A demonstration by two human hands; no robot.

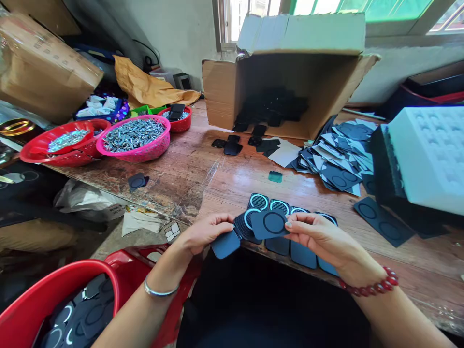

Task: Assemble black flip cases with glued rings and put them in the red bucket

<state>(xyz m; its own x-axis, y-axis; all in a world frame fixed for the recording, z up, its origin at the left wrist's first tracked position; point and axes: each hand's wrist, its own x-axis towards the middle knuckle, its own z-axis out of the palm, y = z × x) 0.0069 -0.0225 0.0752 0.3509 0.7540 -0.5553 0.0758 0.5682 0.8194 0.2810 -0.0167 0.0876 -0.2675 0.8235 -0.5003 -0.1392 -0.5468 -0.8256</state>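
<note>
**At the workbench's front edge, a ringed sheet held over a hinged piece**

Just over the front edge of the workbench (235,179), the left hand (203,232) pinches a two-panel hinged piece (225,245) between thumb and fingers. The right hand (319,234) pinches the right end of a dark ringed sheet (273,224). The hands are apart, bridged by what they hold; the sheet overlaps the upper panel from this view, and whether the two touch I cannot tell.

The piece is open, probably so its white-ringed panel faces up within easy reach; gripping the sheet at one end seems meant to leave its printed circle uncovered. Behind and beside them, a row of similar ringed pieces (258,201) lines the front edge, likely kept there for short reaches. The sheet and right hand hide part of that row.

Beyond it lies a small green plate (275,177). Toward the back edge, a cardboard carton (220,96) opens forward, dark pieces (271,107) heaped inside and a few spilling out in front. To its right, a loose pile of sheets (337,162) and a white foam block (424,154) crowd the right side and would obstruct reaches there; a double-ringed sheet (383,220) lies nearer the front.

Near the back left corner, a pink basket (139,152) holds small metal parts, with a red basket (61,161) beside it. Below the bench's left front, a red tub (29,297) contains more ringed pieces.
</note>
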